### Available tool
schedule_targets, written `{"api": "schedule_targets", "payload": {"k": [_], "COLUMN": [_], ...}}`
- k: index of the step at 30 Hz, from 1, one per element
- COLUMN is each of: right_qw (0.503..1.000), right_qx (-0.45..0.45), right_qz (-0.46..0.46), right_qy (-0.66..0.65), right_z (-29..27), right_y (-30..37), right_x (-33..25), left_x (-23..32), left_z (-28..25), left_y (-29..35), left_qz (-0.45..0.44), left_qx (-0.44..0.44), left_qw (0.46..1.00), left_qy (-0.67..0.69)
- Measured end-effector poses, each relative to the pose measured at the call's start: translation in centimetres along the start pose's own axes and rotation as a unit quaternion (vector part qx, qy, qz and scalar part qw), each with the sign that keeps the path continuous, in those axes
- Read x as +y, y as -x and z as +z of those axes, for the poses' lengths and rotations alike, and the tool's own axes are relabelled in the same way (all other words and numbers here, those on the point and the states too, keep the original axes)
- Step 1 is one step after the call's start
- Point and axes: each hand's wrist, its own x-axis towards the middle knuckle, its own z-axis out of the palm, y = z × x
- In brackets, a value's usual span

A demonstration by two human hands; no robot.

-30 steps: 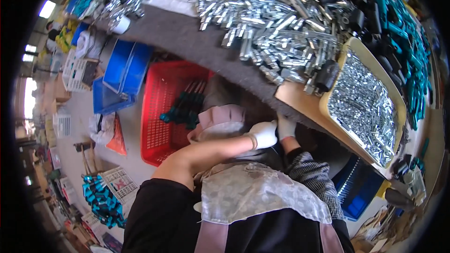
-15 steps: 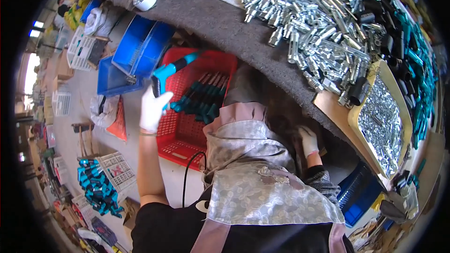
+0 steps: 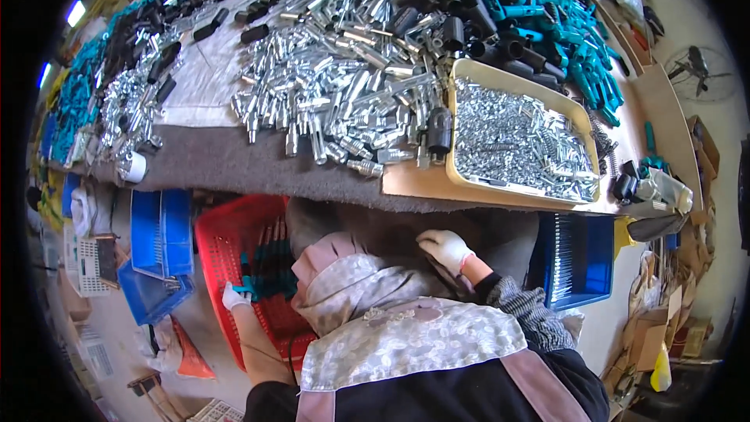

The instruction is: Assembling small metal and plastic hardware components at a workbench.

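Workbench (image 3: 234, 159) — metal fittings (image 3: 312, 94); cream tray (image 3: 508, 79)

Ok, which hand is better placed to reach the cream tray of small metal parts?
Probably the right hand: it's nearer the cream tray, though below the gray bench cover. The left hand is farther off, at the red basket, by a teal tool.

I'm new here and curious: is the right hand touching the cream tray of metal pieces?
Apart: the head view shows the table edge between the right hand and the tray.
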Motion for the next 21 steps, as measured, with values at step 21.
{"api": "schedule_targets", "payload": {"k": [21], "right_qw": [0.885], "right_qx": [0.134], "right_qz": [-0.013], "right_qy": [0.446], "right_z": [-23.9], "right_y": [-17.4], "right_x": [-24.3], "left_x": [10.5], "left_z": [34.0], "left_y": [56.1], "left_qz": [0.75], "left_qx": [-0.39], "left_qw": [0.26], "left_qy": [-0.467]}}
